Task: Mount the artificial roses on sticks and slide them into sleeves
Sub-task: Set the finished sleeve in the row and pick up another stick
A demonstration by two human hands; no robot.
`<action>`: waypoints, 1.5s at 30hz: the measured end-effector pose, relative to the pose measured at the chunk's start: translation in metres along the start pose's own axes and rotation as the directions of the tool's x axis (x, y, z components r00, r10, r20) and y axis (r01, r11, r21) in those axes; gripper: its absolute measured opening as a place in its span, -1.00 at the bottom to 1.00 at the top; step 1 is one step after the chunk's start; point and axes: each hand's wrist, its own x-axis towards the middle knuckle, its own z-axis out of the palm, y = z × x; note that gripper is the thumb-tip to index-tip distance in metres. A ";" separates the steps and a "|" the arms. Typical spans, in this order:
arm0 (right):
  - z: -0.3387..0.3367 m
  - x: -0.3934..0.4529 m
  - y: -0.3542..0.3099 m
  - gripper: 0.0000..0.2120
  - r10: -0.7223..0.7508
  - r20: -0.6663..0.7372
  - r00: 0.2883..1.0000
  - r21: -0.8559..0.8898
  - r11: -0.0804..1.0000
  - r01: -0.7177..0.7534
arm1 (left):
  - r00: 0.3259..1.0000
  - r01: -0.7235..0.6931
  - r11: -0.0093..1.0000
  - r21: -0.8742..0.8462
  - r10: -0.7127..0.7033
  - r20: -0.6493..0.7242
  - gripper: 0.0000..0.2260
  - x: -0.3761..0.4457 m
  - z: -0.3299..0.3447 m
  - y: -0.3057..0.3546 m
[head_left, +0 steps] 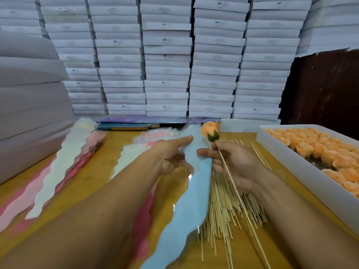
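Pinching stick (231, 177), right hand (233, 164); left hand (171, 156) grips blue sleeve (194, 183).

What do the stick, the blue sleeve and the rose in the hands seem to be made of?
Stick: probably bamboo or wood, pale, matte, thin and straight. Blue sleeve: apparently matte paper or film with a clear glossy plastic edge, which catches glints. Rose: looks like soft foam or fabric, with matte peach petals.

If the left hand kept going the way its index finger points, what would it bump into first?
The left hand points up and right along the blue sleeve that it holds. Straight on, it would probably meet the orange rose on the stick in the right hand, though depth is unclear.
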 end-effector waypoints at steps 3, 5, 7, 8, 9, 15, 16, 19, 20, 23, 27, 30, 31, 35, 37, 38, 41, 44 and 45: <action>0.001 -0.001 0.000 -0.82 0.067 0.039 0.997 0.014 0.998 -0.067 | 0.995 -0.081 0.991 -0.106 0.074 -0.064 -0.67 0.006 -0.003 -0.004; 0.002 -0.001 0.000 -0.82 0.113 0.072 0.991 -0.002 0.994 -0.113 | 0.982 -0.161 0.984 -0.074 0.153 -0.109 -0.63 0.007 -0.009 -0.007; 0.001 -0.002 -0.001 -0.82 0.155 0.108 0.982 -0.025 0.988 -0.153 | 0.966 -0.236 0.970 -0.062 0.227 -0.125 -0.51 0.007 -0.016 -0.011; 0.000 -0.002 -0.001 -0.81 0.174 0.120 0.977 -0.043 0.984 -0.170 | 0.960 -0.259 0.964 -0.066 0.250 -0.128 -0.46 0.007 -0.019 -0.013; -0.001 -0.002 -0.002 -0.81 0.191 0.130 0.973 -0.072 0.981 -0.183 | 0.954 -0.279 0.958 -0.070 0.269 -0.133 -0.42 0.007 -0.022 -0.014; -0.009 -0.001 -0.004 -0.78 0.207 0.101 0.973 -0.283 0.944 -0.171 | 0.910 -0.387 0.918 0.088 0.396 -0.125 -0.26 0.007 -0.030 -0.021; -0.011 0.000 -0.005 -0.78 0.190 0.089 0.978 -0.291 0.944 -0.157 | 0.905 -0.397 0.907 0.141 0.413 -0.102 -0.23 0.007 -0.031 -0.023; -0.017 0.001 -0.011 -0.79 0.162 0.056 0.985 -0.272 0.952 -0.141 | 0.889 -0.446 0.868 0.219 0.457 -0.001 -0.23 0.002 -0.035 -0.024; -0.019 0.001 -0.013 -0.81 0.157 0.043 0.987 -0.251 0.957 -0.141 | 0.886 -0.456 0.856 0.243 0.463 0.029 -0.25 0.001 -0.036 -0.024; -0.023 0.004 -0.016 -0.87 0.138 -0.010 0.990 -0.160 0.977 -0.138 | 0.885 -0.460 0.821 0.337 0.455 0.099 -0.41 -0.001 -0.038 -0.023; -0.026 0.007 -0.014 -0.89 0.116 -0.094 0.989 -0.119 0.985 -0.127 | 0.907 -0.418 0.839 0.349 0.405 0.114 -0.56 -0.001 -0.042 -0.023; -0.026 0.010 -0.011 -0.88 0.113 -0.128 0.985 -0.153 0.979 -0.132 | 0.902 -0.431 0.824 0.368 0.406 0.148 -0.51 -0.001 -0.044 -0.024; -0.026 0.011 -0.010 -0.88 0.114 -0.122 0.986 -0.152 0.979 -0.132 | 0.900 -0.434 0.820 0.373 0.406 0.156 -0.53 -0.001 -0.044 -0.024; -0.030 0.011 -0.014 -0.84 0.136 -0.064 0.989 -0.135 0.980 -0.144 | 0.903 -0.429 0.818 0.383 0.396 0.166 -0.68 -0.001 -0.045 -0.024; -0.031 0.010 -0.017 -0.80 0.153 -0.037 0.987 -0.104 0.982 -0.157 | 0.900 -0.435 0.806 0.401 0.405 0.162 -0.77 -0.001 -0.046 -0.025; -0.032 0.010 -0.018 -0.79 0.162 -0.025 0.987 -0.086 0.983 -0.163 | 0.897 -0.440 0.804 0.401 0.413 0.157 -0.83 -0.001 -0.046 -0.025; -0.034 0.011 -0.018 -0.80 0.186 0.016 0.982 -0.052 0.981 -0.185 | 0.880 -0.468 0.784 0.408 0.455 0.135 -0.91 -0.001 -0.045 -0.026; -0.036 0.012 -0.016 -0.82 0.209 0.041 0.977 -0.054 0.977 -0.207 | 0.849 -0.503 0.739 0.448 0.518 0.099 -0.91 -0.001 -0.043 -0.026; -0.036 0.012 -0.016 -0.82 0.211 0.043 0.977 -0.057 0.976 -0.208 | 0.840 -0.513 0.725 0.460 0.535 0.093 -0.92 -0.001 -0.043 -0.025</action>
